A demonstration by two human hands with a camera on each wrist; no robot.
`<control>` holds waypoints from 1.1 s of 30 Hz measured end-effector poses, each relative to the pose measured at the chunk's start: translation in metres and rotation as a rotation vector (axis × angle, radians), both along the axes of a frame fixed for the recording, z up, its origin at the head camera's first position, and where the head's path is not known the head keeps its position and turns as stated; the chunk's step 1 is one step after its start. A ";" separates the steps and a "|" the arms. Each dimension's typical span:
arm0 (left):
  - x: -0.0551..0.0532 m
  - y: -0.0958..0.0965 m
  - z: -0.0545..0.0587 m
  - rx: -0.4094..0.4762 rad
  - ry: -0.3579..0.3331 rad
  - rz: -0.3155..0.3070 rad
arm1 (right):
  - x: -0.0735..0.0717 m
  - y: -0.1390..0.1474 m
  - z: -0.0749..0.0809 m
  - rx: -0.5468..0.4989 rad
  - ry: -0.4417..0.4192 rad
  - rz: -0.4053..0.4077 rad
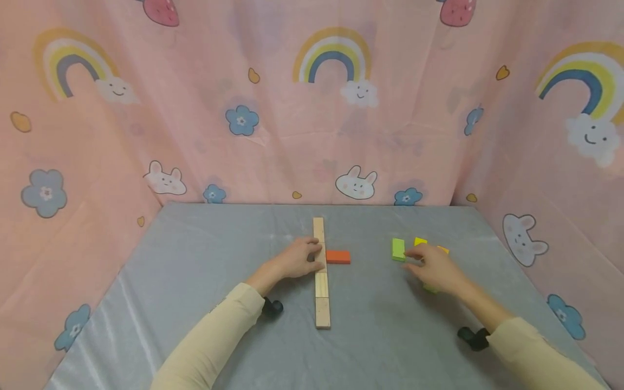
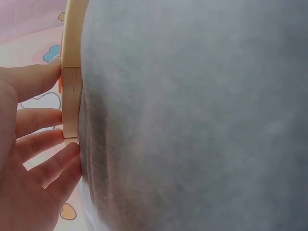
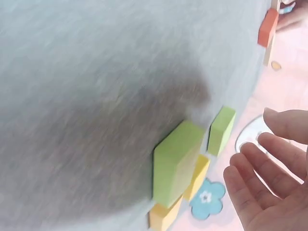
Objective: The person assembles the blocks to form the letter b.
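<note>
Several plain wooden blocks (image 1: 322, 311) lie end to end in a straight row on the table. An orange-red block (image 1: 338, 257) sits crosswise against the row's right side. My left hand (image 1: 292, 261) touches the row with thumb and fingertips, its fingers fairly straight and spread along the wood (image 2: 72, 98). Off to the right, my right hand (image 1: 441, 268) hovers over loose blocks, fingers relaxed and apart with nothing between them. Its fingertips are close to a light green block (image 1: 398, 248). A second green block (image 3: 175, 163) lies below this hand, mostly hidden in the head view.
Beyond the right hand are a yellow block (image 1: 420, 241) and an orange-yellow block (image 1: 442, 249), both partly covered by it. Grey cloth (image 1: 205, 244) covers the table. Pink patterned curtains (image 1: 273, 157) enclose the back and sides.
</note>
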State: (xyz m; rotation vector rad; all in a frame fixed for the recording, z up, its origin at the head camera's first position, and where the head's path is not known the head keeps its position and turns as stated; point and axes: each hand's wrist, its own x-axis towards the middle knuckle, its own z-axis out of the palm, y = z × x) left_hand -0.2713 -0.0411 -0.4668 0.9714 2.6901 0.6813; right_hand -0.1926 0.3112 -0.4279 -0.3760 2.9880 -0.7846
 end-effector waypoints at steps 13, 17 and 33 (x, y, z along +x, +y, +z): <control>0.001 -0.001 0.004 -0.009 -0.001 -0.013 | 0.017 0.030 -0.002 0.025 0.028 -0.019; 0.001 0.000 0.004 -0.012 0.000 -0.009 | 0.020 0.039 -0.003 0.039 -0.013 -0.060; 0.001 0.001 0.005 -0.017 0.017 -0.017 | 0.026 0.057 -0.017 0.075 -0.044 -0.113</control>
